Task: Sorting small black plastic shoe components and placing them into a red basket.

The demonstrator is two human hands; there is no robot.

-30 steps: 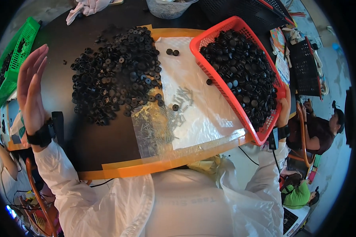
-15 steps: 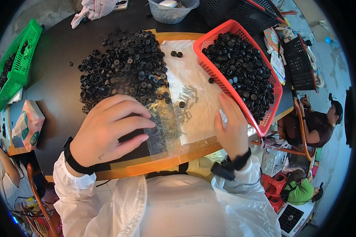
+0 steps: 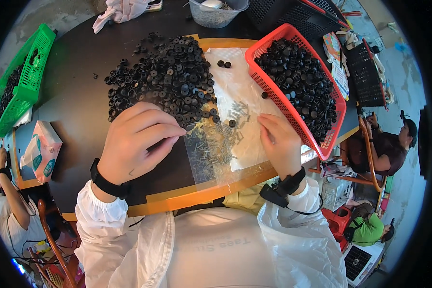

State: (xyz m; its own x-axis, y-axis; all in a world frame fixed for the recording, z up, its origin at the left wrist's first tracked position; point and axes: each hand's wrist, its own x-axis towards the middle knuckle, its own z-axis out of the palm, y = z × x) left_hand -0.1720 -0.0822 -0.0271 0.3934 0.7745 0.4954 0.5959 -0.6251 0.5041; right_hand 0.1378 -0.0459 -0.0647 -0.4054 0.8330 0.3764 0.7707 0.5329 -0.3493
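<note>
my left hand (image 3: pixel 138 139) just pinched in | right hand (image 3: pixel 282 148) curled, can't tell if either's gripping | fiddly clear pins (image 3: pixel 218 146) stage, I reckon

The view comes from the left of two fisheye cameras worn on the person's head. It looks steeply down from close above the table (image 3: pixel 72 91), with the left hand (image 3: pixel 139 141) and right hand (image 3: pixel 279 144) midway up. The jacket (image 3: pixel 103 254) fills the lower edge; straight lines bow toward the dark rim.
</note>
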